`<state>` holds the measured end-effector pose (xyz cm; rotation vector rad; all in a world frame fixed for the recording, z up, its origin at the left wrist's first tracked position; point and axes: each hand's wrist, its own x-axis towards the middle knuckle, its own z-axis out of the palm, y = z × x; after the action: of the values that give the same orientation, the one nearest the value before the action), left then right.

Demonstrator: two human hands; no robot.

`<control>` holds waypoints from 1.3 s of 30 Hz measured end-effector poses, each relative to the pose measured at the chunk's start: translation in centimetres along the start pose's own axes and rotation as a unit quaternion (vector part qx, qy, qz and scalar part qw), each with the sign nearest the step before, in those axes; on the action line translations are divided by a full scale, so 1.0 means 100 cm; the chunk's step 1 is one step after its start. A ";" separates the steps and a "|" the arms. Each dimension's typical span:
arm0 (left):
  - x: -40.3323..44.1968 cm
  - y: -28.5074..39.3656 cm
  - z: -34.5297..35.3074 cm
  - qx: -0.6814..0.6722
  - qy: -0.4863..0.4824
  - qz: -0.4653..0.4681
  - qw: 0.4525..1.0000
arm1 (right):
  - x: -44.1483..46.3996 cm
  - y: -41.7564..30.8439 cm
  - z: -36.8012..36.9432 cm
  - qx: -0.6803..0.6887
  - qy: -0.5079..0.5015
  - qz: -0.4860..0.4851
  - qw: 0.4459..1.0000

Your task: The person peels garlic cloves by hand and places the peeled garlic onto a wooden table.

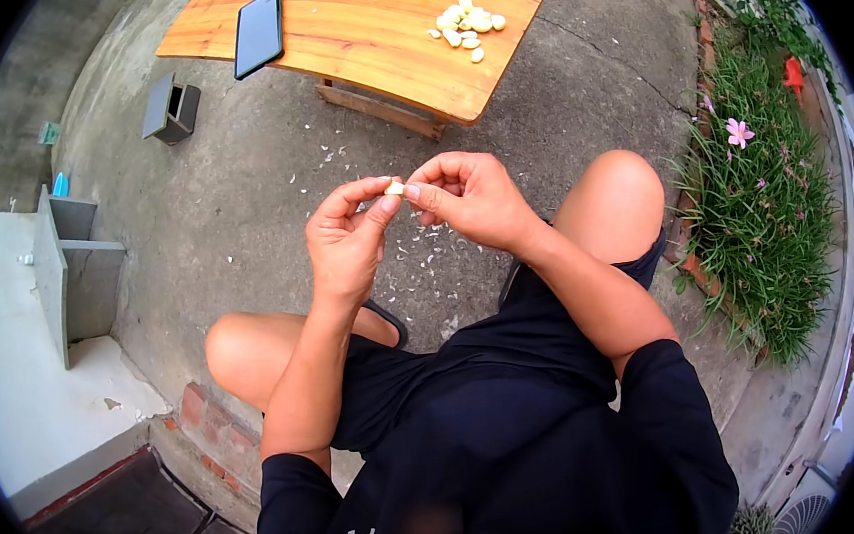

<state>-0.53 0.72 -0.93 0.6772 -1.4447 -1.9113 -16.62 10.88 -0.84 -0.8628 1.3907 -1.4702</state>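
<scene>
A small pale garlic clove [395, 188] is pinched between the fingertips of both hands, above the ground in front of my knees. My left hand [347, 227] grips it from the left with thumb and forefinger. From the right, the thumb and fingers of my right hand [470, 196] close on the same clove. Part of the clove is covered by the fingertips. Beyond the hands, a loose pile of peeled garlic cloves [469, 25] lies on the wooden table [368, 31], near its right edge.
A tablet or large phone [259, 33] lies at the table's left edge. Bits of garlic skin [424, 257] are scattered over the concrete floor [241, 201]. A grey box-like stool [172, 108] stands left of the table. A grassy flower bed [757, 191] borders the right side.
</scene>
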 end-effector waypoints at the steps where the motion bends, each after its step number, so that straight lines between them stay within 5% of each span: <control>1: 0.000 0.000 0.000 0.005 0.001 -0.004 1.000 | 0.000 0.000 -0.001 0.016 -0.009 0.005 1.000; 12: 0.001 0.003 -0.002 -0.084 -0.032 -0.106 0.990 | -0.001 0.005 -0.003 0.164 -0.053 0.077 0.982; 18: 0.001 0.005 0.000 -0.088 -0.022 -0.124 0.988 | -0.001 0.010 0.003 0.086 -0.069 0.070 0.991; 21: 0.001 0.004 -0.002 -0.035 -0.026 -0.096 0.994 | -0.004 0.002 0.002 -0.120 -0.016 -0.004 0.993; 24: 0.000 0.006 -0.002 -0.014 -0.036 -0.092 0.995 | 0.003 0.007 -0.006 -0.213 0.045 -0.196 0.956; 39: 0.001 0.012 -0.002 -0.022 -0.046 -0.101 0.994 | -0.004 -0.015 -0.003 -0.249 0.044 -0.298 0.921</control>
<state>-0.28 0.31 0.18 0.7466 -1.4306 -2.1490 -17.00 11.32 0.68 -1.6752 1.6954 -1.6240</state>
